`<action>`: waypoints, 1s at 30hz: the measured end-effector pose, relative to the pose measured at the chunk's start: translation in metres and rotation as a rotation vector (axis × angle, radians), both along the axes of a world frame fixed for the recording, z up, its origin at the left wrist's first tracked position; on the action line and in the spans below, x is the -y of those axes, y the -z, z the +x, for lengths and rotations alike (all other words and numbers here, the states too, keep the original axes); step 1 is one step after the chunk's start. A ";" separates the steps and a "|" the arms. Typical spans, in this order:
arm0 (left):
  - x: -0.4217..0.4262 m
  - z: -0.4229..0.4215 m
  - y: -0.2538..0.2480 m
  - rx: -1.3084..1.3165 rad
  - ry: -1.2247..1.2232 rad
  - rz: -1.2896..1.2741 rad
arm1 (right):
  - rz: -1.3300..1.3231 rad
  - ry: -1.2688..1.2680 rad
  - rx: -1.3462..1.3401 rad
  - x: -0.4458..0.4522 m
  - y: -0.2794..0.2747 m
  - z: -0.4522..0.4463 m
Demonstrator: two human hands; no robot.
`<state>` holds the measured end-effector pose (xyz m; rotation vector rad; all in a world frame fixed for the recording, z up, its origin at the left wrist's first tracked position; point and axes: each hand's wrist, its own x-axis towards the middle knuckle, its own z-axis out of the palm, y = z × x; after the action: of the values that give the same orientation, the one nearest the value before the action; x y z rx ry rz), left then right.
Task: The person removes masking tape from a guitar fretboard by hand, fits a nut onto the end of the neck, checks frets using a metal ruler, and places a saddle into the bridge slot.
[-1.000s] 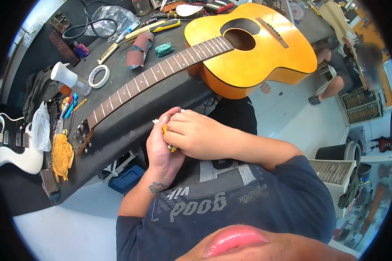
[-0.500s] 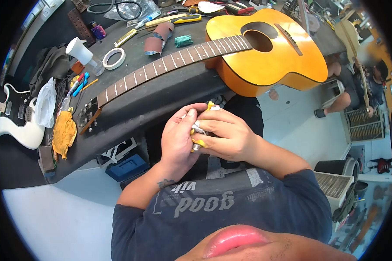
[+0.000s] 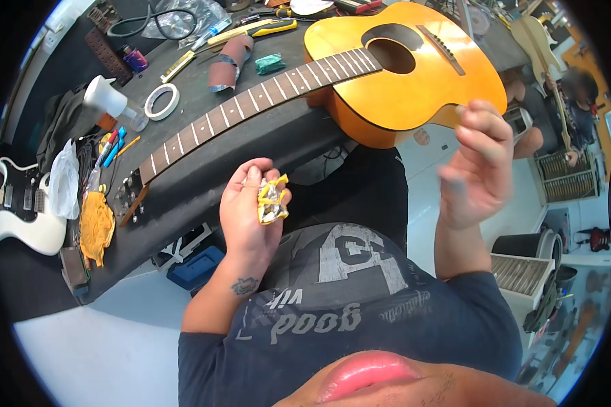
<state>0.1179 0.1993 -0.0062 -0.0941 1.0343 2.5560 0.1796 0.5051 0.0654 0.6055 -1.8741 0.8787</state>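
Note:
My left hand point(image 3: 244, 207) is closed around a crumpled yellow-and-silver wrapper point(image 3: 272, 201), held in front of the bench's near edge. What lies inside the wrapper, if anything, cannot be made out. My right hand point(image 3: 478, 163) is raised at the right, apart from the wrapper, its fingers loosely bent and spread. Slight motion blurs it, and a greyish patch shows on its thumb. Beyond both hands an orange-yellow acoustic guitar point(image 3: 360, 102) lies face up on the bench, its fretted neck point(image 3: 251, 102) pointing to the lower left, without strings.
On the dark bench point(image 3: 204, 159) are a masking tape roll point(image 3: 161, 102), curled sandpaper point(image 3: 224, 74), a green packet point(image 3: 270, 64), a yellow cutter point(image 3: 271, 28), a white bottle point(image 3: 105, 96), a yellow cloth point(image 3: 96, 227) and a white electric guitar point(image 3: 27, 217). Another person point(image 3: 580, 102) sits at right with a guitar.
My hands were together around the wrapper. My right hand has let go and moved up to the right, while my left hand has shifted slightly left with the wrapper.

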 end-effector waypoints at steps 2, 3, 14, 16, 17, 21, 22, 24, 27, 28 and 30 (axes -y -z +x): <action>-0.001 0.000 0.009 -0.008 0.070 0.002 | -0.296 -0.483 0.148 0.008 0.000 0.005; -0.012 0.003 0.005 -0.026 0.099 -0.005 | -0.356 -0.606 0.270 0.022 0.003 0.005; -0.014 0.010 -0.009 -0.708 0.278 -0.781 | -0.777 -0.702 0.886 0.080 0.021 -0.002; -0.011 0.002 -0.009 -0.843 0.339 -0.872 | -0.751 -0.723 0.952 0.070 0.012 -0.003; -0.012 0.003 -0.006 -0.819 0.368 -0.796 | -0.753 -0.749 0.977 0.067 0.009 -0.002; -0.020 0.006 -0.013 -0.844 0.502 -0.715 | -0.778 -0.835 1.064 0.068 0.003 -0.001; -0.024 0.009 -0.010 -0.844 0.473 -0.804 | -0.801 -0.850 1.086 0.072 0.005 0.000; -0.030 0.013 -0.002 -0.742 0.313 -0.753 | -1.035 -0.928 0.969 0.072 0.018 -0.006; -0.022 0.005 -0.007 -0.552 0.444 -0.562 | -1.530 -1.228 0.894 0.061 0.029 -0.011; -0.019 0.000 -0.006 -0.530 0.494 -0.470 | -1.567 -1.228 0.905 0.060 0.028 -0.011; -0.015 -0.002 0.000 -0.497 0.519 -0.376 | -1.630 -1.230 0.917 0.057 0.027 -0.013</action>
<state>0.1155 0.2147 -0.0066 0.6532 1.4766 1.9255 0.1670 0.4480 0.0386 0.1475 -0.5037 3.2829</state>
